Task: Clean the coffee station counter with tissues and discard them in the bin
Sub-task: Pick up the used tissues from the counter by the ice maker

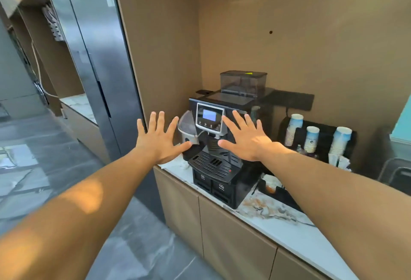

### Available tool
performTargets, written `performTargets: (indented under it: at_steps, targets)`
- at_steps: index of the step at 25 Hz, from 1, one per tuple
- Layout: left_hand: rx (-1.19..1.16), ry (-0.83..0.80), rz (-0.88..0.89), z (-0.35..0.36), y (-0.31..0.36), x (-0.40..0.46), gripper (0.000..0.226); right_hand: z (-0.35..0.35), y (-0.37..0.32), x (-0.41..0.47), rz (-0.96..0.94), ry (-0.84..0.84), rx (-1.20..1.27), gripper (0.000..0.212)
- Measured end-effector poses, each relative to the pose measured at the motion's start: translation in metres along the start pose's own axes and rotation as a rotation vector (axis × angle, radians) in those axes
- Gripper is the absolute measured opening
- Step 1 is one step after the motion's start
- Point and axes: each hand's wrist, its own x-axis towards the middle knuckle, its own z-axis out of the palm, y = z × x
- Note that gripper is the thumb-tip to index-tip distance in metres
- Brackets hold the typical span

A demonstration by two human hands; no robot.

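Marble counter (pixel 287 219) ahead; left hand (pixel 159 144) & right hand (pixel 243 139) grip fully splayed, holding nothing.

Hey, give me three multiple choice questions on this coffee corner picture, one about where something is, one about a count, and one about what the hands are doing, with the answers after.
1. Where does the coffee machine stand?
A. On the floor
B. At the left end of the counter, by the side wall
C. Inside the fridge

2. How many stacks of paper cups stand right of the machine?
A. One
B. Three
C. Six

3. What state are the left hand and the right hand in?
A. Both open and empty, fingers spread
B. Both clutching tissues
C. One holding a cup

Answers: 1 B, the machine sits on the marbled top next to the brown wall. 2 B, three white and blue stacks show. 3 A, spread fingers with nothing held.
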Motion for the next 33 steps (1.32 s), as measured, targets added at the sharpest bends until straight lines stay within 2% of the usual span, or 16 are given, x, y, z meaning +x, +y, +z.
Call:
performTargets:
  at_steps: [6, 13, 19, 27, 33]
  targets:
    - [-0.036, -0.077, -0.054, 0.060, -0.076, 0.008, 0.108, 0.069, -0.087, 0.049, -0.086, -0.057, 0.012, 0.082]
    - [-0.066, -0.135, -0.139, 0.143, -0.139, 0.032, 0.112, 0.142, -0.140, 0.123, -0.147, -0.209, 0.091, 0.081]
    - [0.023, -0.291, -0.132, 0.208, -0.172, 0.092, 0.119, 0.220, -0.183, 0.198, -0.155, -0.320, 0.206, 0.077]
    - [-0.016, -0.469, -0.145, 0.299, -0.183, 0.163, 0.106, 0.316, -0.183, 0.269, -0.037, -0.511, 0.381, 0.076]
    - [-0.069, -0.617, -0.059, 0.369, -0.175, 0.210, 0.103, 0.383, -0.164, 0.294, 0.104, -0.586, 0.312, 0.073]
